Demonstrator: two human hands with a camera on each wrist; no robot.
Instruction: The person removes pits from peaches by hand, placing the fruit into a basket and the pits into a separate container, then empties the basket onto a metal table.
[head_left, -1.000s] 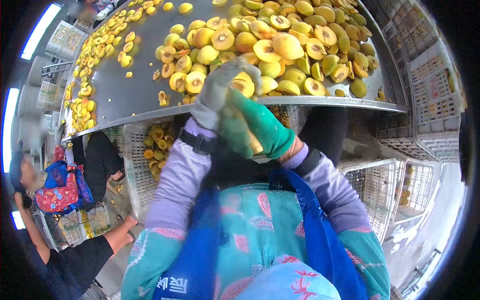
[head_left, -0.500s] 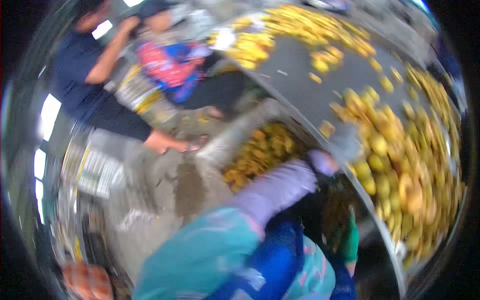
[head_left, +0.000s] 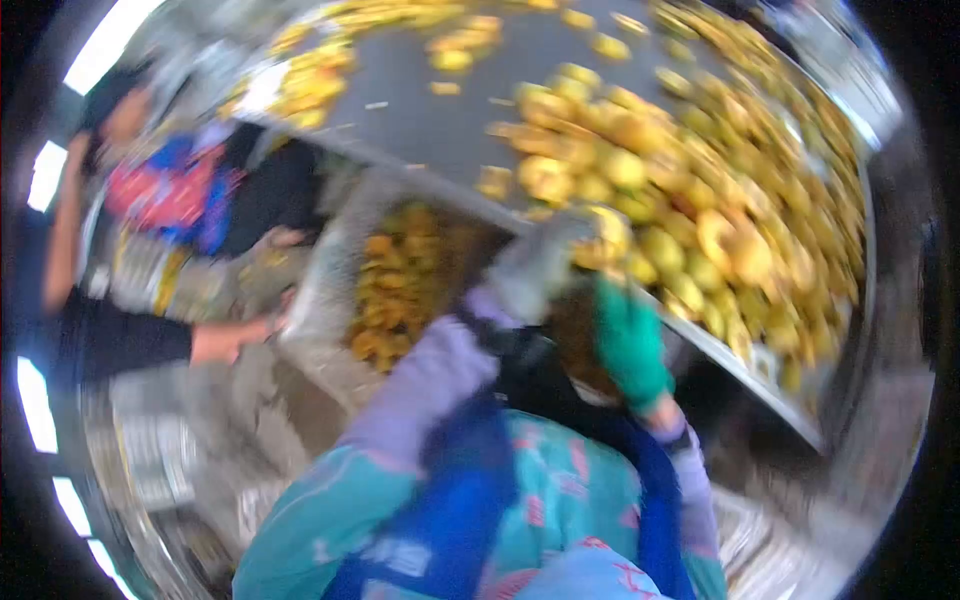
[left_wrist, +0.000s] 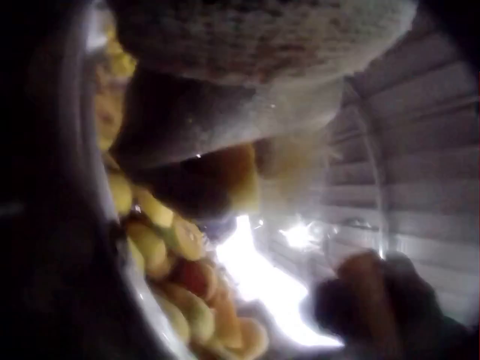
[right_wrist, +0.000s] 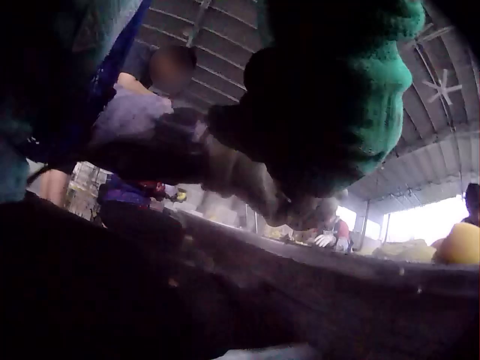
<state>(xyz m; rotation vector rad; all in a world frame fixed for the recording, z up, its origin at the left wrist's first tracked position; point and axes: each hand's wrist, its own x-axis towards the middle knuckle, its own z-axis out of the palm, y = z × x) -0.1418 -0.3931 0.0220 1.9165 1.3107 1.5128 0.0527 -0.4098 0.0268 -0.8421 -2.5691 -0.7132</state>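
Observation:
My left hand (head_left: 535,270), in a grey glove, grips a yellow peach (head_left: 606,238) near the table's front edge. In the left wrist view the glove (left_wrist: 255,37) is close to the camera, with a dim yellow piece (left_wrist: 244,176) beyond its fingers. My right hand (head_left: 632,345), in a green glove, is just right of and below the left, its fingers curled round a slim tool, mostly hidden and blurred. The right wrist view shows the green glove (right_wrist: 352,112) curled and dark, with grey glove fingers (right_wrist: 244,180) close behind it.
A large heap of halved peaches (head_left: 700,220) covers the right of the metal table (head_left: 400,110). Under its edge stands a pale crate (head_left: 325,260) holding peach pieces (head_left: 392,290). A seated person (head_left: 180,190) and another person's arm (head_left: 65,230) are at left.
The head view swung left, then partly back, and is blurred. My hands parted, with the right low by my body, and are now close together again at the table edge.

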